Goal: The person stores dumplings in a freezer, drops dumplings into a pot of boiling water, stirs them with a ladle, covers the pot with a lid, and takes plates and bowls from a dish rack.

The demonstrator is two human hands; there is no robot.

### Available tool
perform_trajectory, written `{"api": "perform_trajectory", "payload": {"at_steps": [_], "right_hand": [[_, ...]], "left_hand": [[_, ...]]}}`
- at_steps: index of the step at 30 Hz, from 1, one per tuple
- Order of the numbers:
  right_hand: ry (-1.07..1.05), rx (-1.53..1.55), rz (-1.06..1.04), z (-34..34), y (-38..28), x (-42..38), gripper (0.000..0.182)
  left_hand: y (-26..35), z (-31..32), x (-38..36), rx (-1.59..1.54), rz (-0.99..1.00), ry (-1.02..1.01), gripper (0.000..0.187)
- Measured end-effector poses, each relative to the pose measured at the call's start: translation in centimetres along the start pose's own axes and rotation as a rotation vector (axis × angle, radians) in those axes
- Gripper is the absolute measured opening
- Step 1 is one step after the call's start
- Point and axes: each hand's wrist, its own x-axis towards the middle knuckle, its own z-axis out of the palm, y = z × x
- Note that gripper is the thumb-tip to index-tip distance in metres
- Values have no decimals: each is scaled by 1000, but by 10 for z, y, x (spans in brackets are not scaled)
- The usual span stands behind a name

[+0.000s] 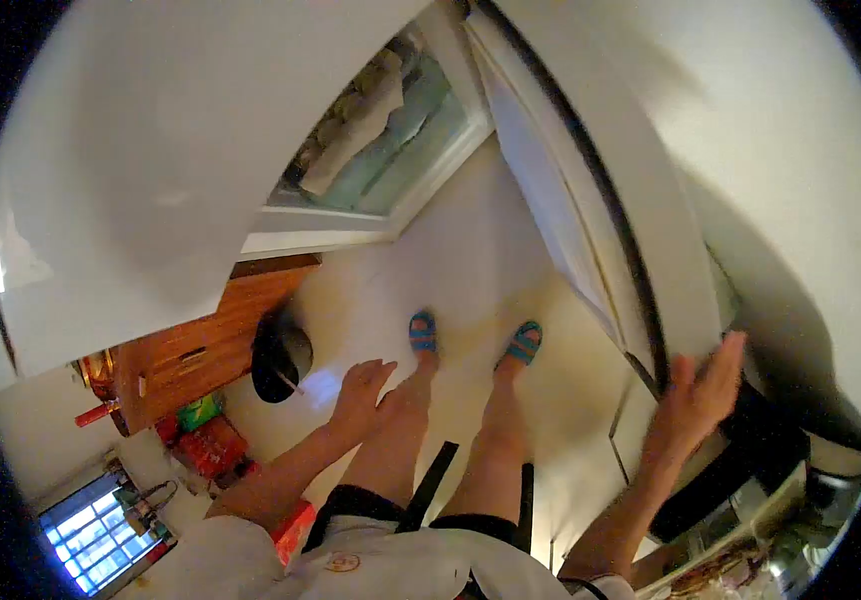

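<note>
My right hand (698, 400) is raised at the lower right, thumb and fingers apart, right at the edge of a white door-like panel (605, 190) with a dark strip along it. No object shows between its fingers. Lower and to the left, my left hand (363, 392) hangs in front of my leg with its fingers loosely stretched. Nothing shows in it either. A black bin (275, 365) on the floor is the thing nearest to that hand.
Pale floor (450, 230) lies around my blue sandals (523, 343). To the left stand a wooden cabinet (180, 350) and red packages (215, 447). A large white surface (150, 130) fills the upper left, beside a framed glass pane (390, 140). Black items (750, 455) sit at the lower right.
</note>
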Motion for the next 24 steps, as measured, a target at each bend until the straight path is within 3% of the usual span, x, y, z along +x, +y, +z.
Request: {"api": "perform_trajectory", "payload": {"at_steps": [1,3,4,7,9,11,14,17,18,20,23,24], "right_hand": [[23,36,-17,2,-19,-18,51],[-153,141,132,-18,-23,-31,58],[-113,143,45,-19,-19,-42,56],[-292,390,181,-50,-33,-72,49],[-332,530,212,-21,-49,-85,50],[-291,397,64,21,-57,-101,49],[-335,257,-92,27,-91,-115,48],[-607,76,-326,0,-184,-117,42],[-674,60,-374,-1,-207,-121,39],[-736,163,-385,55,-235,-125,32],[-502,493,-629,59,-281,-121,18],[-419,582,-719,68,-297,-116,15]], "left_hand": [[-18,-1,-15,4,17,-19,44],[-14,-16,-42,30,53,-32,44],[-13,-24,-52,44,84,-16,43],[-7,-39,-90,89,98,29,42],[-31,-44,-92,118,72,37,42],[-56,-42,-110,145,28,24,42],[-86,-58,-162,169,-121,-1,41],[-161,-75,-232,-15,-231,190,39],[-171,-87,-253,1,-303,168,39],[-179,-109,-284,34,-453,138,38],[-200,-71,-349,-38,-555,461,36],[-198,-60,-362,-9,-621,433,37]]}}
